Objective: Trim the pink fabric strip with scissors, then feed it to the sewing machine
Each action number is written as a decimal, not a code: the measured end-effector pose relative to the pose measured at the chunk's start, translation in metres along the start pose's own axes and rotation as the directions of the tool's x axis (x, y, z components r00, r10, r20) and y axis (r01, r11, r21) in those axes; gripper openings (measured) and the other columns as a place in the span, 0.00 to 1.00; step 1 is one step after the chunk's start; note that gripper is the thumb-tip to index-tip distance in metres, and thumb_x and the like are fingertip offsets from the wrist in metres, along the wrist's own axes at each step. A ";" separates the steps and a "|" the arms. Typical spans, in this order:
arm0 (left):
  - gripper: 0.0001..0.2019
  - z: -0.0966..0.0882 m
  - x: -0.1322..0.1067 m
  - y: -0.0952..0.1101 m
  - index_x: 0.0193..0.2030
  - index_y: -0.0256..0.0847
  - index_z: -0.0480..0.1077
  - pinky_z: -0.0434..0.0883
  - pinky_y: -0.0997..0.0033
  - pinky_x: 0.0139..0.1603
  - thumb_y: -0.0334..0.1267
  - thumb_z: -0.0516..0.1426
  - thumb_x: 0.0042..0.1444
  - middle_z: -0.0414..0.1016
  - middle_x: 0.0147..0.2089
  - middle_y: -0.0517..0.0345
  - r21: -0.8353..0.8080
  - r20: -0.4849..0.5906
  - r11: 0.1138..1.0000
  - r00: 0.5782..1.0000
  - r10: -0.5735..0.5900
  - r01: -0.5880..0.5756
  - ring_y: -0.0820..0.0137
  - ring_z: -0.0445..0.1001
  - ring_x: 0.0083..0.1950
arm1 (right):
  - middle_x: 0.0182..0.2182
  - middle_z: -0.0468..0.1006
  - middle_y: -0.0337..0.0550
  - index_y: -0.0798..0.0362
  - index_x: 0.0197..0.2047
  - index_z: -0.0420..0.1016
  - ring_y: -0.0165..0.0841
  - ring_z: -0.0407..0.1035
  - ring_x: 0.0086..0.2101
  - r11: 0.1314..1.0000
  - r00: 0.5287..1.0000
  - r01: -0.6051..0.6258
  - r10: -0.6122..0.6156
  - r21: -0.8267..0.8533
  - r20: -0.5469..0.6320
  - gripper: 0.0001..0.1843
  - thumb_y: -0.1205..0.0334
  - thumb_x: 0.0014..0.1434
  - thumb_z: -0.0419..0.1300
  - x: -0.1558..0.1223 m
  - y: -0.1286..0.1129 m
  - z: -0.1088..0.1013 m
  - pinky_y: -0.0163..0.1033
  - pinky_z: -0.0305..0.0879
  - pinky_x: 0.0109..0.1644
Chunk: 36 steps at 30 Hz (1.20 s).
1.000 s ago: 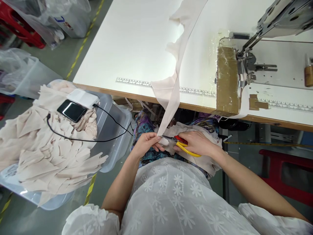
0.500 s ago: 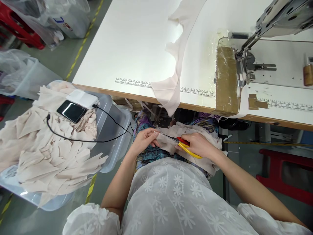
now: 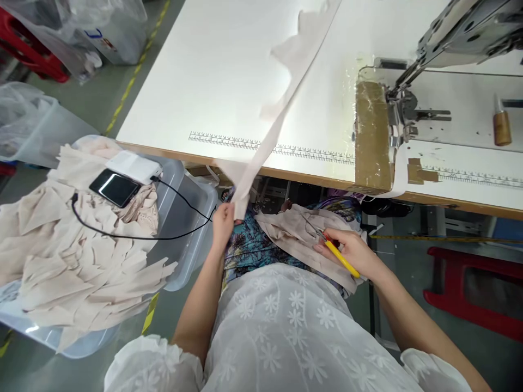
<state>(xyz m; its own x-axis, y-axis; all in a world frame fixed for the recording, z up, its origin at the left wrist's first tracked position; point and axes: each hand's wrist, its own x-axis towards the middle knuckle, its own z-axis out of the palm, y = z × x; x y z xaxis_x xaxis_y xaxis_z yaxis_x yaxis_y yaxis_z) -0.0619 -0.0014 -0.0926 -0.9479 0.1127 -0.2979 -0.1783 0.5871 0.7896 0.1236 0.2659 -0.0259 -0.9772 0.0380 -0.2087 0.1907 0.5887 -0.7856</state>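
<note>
The left hand was closed on 1 end of the strip, just off the table's near edge; the strip ran over that edge towards the far side. The right hand gripped scissors off the same edge, blades over the lap's cloth.

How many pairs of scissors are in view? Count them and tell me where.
1 pair of scissors, in the right hand, over the pale fabric on the lap. More could be hidden beneath it.
</note>
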 end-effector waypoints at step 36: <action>0.20 -0.024 -0.062 0.069 0.36 0.36 0.77 0.72 0.75 0.25 0.54 0.65 0.52 0.80 0.27 0.51 -0.456 0.614 0.853 0.783 0.096 0.253 0.64 0.81 0.30 | 0.20 0.58 0.34 0.50 0.26 0.59 0.29 0.53 0.21 0.982 0.885 0.179 -0.135 -0.058 0.445 0.27 0.36 0.64 0.53 0.062 -0.034 -0.008 0.36 0.45 0.24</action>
<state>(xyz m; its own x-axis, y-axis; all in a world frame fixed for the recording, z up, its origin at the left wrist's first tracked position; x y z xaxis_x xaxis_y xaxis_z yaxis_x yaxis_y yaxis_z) -0.0217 0.0130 -0.0069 -0.5977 0.6371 -0.4867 -0.5123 0.1634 0.8431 0.0562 0.2549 -0.0076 -0.8495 -0.4050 -0.3382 0.0071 0.6321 -0.7749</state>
